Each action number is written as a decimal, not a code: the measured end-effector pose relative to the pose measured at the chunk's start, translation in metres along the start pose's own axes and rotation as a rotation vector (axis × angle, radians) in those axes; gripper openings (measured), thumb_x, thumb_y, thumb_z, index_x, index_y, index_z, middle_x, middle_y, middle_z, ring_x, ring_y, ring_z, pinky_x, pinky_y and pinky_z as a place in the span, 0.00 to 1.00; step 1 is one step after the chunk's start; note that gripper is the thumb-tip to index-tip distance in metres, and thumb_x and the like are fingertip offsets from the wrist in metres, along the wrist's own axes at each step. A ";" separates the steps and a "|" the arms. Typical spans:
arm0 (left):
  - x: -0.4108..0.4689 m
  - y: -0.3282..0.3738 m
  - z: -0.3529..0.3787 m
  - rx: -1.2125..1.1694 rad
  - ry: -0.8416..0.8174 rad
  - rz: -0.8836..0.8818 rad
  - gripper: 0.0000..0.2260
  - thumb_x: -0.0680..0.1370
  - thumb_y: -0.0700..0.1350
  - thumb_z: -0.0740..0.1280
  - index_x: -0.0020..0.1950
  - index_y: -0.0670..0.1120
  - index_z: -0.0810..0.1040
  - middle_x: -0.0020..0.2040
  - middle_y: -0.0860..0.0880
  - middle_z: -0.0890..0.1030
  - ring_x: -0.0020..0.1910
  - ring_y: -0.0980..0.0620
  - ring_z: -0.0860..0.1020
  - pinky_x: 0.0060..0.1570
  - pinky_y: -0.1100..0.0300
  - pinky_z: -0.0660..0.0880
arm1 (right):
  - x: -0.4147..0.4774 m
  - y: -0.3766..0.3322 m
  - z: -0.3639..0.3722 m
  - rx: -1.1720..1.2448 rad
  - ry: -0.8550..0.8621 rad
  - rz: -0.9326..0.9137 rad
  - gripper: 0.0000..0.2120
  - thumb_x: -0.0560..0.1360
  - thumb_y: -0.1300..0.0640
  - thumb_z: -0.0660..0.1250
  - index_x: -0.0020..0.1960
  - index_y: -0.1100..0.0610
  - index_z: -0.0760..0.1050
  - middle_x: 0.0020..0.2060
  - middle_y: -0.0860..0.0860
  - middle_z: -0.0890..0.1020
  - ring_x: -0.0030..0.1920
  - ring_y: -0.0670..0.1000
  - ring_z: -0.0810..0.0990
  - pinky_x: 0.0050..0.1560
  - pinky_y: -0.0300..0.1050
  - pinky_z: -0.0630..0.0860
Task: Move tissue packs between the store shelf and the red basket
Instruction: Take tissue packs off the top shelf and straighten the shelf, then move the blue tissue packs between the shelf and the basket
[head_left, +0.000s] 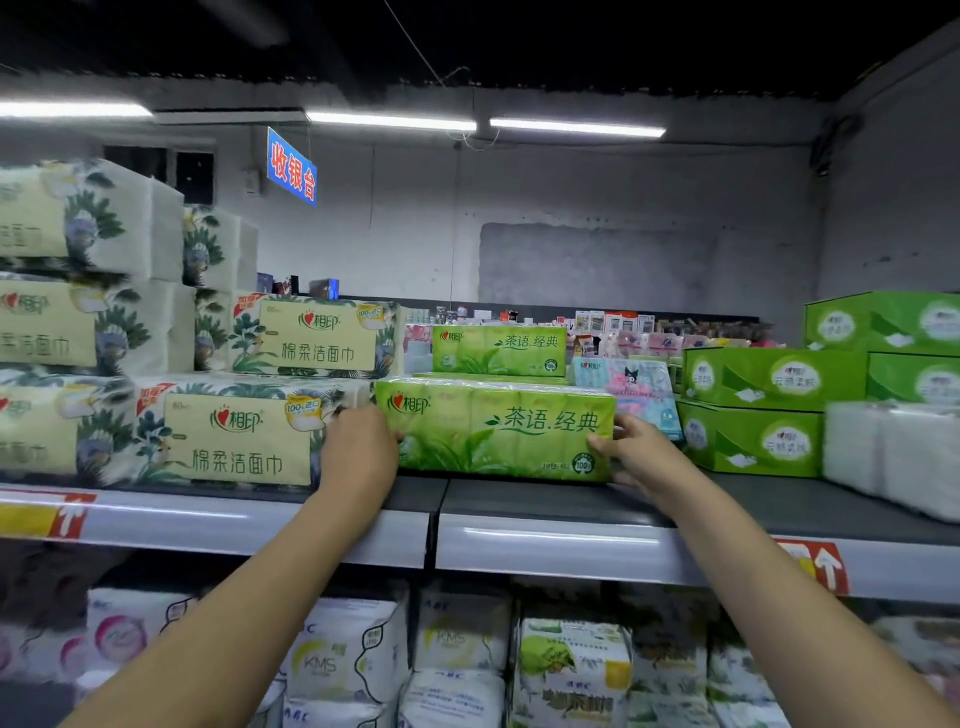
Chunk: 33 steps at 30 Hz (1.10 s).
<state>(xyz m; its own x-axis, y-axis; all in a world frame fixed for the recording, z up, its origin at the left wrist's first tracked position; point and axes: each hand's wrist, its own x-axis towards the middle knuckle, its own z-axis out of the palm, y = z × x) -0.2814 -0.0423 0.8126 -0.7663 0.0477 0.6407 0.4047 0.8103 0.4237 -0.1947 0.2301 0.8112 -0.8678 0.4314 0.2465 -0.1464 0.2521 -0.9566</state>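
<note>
Left hand (358, 452) and right hand (639, 452) clamp the ends of the green plastic-wrapped tissue pack (493, 428) on the grey metal shelf (545, 499). I see no red basket; progress unclear.

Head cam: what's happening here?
A person grips a green pack of tissues by its ends, left hand on the left end, right hand on the right. The pack is at the front of the top shelf, between floral packs and green boxes. Whether it is being placed or taken cannot be told.
</note>
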 end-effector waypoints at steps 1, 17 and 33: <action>0.000 0.000 0.001 0.013 0.005 -0.006 0.12 0.78 0.43 0.67 0.54 0.35 0.75 0.50 0.35 0.80 0.52 0.37 0.78 0.44 0.49 0.74 | 0.002 0.001 0.001 -0.003 -0.001 0.005 0.20 0.76 0.63 0.66 0.67 0.59 0.68 0.54 0.52 0.80 0.51 0.52 0.81 0.54 0.49 0.78; -0.003 -0.004 0.010 0.016 0.075 -0.034 0.07 0.75 0.33 0.62 0.36 0.38 0.71 0.41 0.35 0.78 0.40 0.39 0.74 0.35 0.53 0.66 | 0.000 0.003 0.006 -0.149 -0.007 -0.079 0.17 0.75 0.56 0.68 0.60 0.52 0.67 0.49 0.49 0.75 0.52 0.53 0.78 0.50 0.46 0.76; -0.003 -0.013 0.011 -0.118 0.011 0.042 0.16 0.73 0.32 0.60 0.27 0.41 0.61 0.27 0.44 0.64 0.31 0.44 0.67 0.27 0.56 0.60 | -0.003 0.002 0.004 -0.323 0.060 -0.122 0.17 0.72 0.53 0.71 0.55 0.59 0.71 0.51 0.54 0.78 0.49 0.52 0.77 0.44 0.42 0.76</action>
<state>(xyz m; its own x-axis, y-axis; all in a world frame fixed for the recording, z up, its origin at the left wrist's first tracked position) -0.2898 -0.0460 0.7981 -0.7420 0.0734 0.6663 0.4931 0.7332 0.4684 -0.1938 0.2256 0.8080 -0.8224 0.4289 0.3737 -0.0811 0.5618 -0.8233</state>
